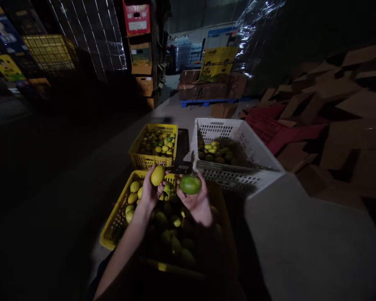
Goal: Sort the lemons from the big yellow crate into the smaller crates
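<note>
My left hand (150, 191) is closed round a yellow lemon (157, 175). In my right hand (198, 204), palm up with the fingers curled, rests a green citrus fruit (190, 184). Both hands are above a near yellow crate (108, 230) filled with yellow and green fruit, its lower part in deep shadow. Just beyond stands a smaller yellow crate (153, 161) of mixed yellow and green lemons. To its right a white crate (238, 172) has yellowish fruit on its bottom.
Flattened cardboard boxes (347, 138) and a red crate (269, 125) are heaped at the right. Stacked cartons (141, 56) rise at the back. A blue pallet (207, 102) bears brown boxes and a yellow carton (217, 62). Grey floor (288, 234) extends to the right.
</note>
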A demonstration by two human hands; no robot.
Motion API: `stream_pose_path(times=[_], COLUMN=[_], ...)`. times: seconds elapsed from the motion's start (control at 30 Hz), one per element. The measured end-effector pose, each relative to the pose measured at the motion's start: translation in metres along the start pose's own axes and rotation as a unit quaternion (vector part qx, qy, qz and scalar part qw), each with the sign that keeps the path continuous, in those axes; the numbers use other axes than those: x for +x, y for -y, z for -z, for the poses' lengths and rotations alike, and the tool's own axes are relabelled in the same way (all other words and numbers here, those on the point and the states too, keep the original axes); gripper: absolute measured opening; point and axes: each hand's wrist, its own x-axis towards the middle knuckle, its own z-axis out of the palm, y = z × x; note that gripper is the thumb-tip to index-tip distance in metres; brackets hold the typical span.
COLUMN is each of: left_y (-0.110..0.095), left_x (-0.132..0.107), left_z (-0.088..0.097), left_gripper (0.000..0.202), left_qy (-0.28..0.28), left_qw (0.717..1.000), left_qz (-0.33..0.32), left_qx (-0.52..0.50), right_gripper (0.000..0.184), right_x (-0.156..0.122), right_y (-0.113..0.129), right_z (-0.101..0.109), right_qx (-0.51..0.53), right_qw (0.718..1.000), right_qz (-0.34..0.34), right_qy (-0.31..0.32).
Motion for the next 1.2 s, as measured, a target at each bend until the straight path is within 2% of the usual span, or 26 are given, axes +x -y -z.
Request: stream_pose_path(times=[0.1,0.2,0.37,0.43,0.5,0.6,0.7,0.8,0.93,1.0,1.1,1.2], left_y=[0.005,0.016,0.025,0.026,0.028,0.032,0.032,0.029,0.030,0.032,0.037,0.039], left_x=[-0.002,-0.004,-0.007,-0.006,-0.005,-0.003,-0.005,-0.005,0.002,0.008,0.013,0.012], left_z=[0.000,-0.001,0.000,0.003,0.006,0.010,0.010,0.006,0.001,0.002,0.005,0.007], left_gripper=[0.017,0.010,0.020,0.024,0.036,0.054,0.059,0.049,0.020,0.020,0.025,0.023], left_qy=[0.012,-0.003,0.000,0.031,0.071,0.125,0.145,0.114,-0.003,-0.032,-0.027,-0.007], left_qw=[0.993,0.985,0.992,0.991,0.993,0.990,0.987,0.993,0.999,0.997,0.997,0.997], left_qz=[-0.003,-0.032,0.011,0.036,0.052,0.065,0.063,0.040,-0.041,-0.064,-0.074,-0.067], left_qx=[-0.115,-0.168,-0.126,-0.123,-0.085,-0.008,-0.002,-0.014,0.009,0.020,-0.013,-0.046], right_gripper=[0.032,0.031,0.038,0.043,0.048,0.052,0.051,0.048,0.035,0.029,0.025,0.025], right_x=[0.004,0.002,-0.004,-0.005,-0.007,-0.008,-0.008,-0.006,0.002,0.007,0.012,0.012], right_y=[-0.002,-0.005,-0.007,-0.006,-0.004,-0.004,-0.005,-0.006,-0.009,-0.010,-0.011,-0.010], right_z=[-0.002,-0.003,-0.004,-0.004,-0.003,0.001,0.002,0.001,0.001,0.004,0.010,0.008], right_qx=[0.086,0.114,0.064,0.025,-0.017,-0.044,-0.030,0.001,0.052,0.066,0.085,0.092], right_qw=[0.994,0.993,0.995,0.996,0.996,0.990,0.983,0.991,0.998,0.997,0.993,0.990], right_qz=[-0.068,-0.034,0.020,0.021,0.009,-0.012,-0.018,-0.001,0.033,0.043,0.056,0.065], right_qy=[-0.004,0.020,0.072,0.077,0.082,0.137,0.180,0.134,0.031,-0.017,-0.062,-0.089])
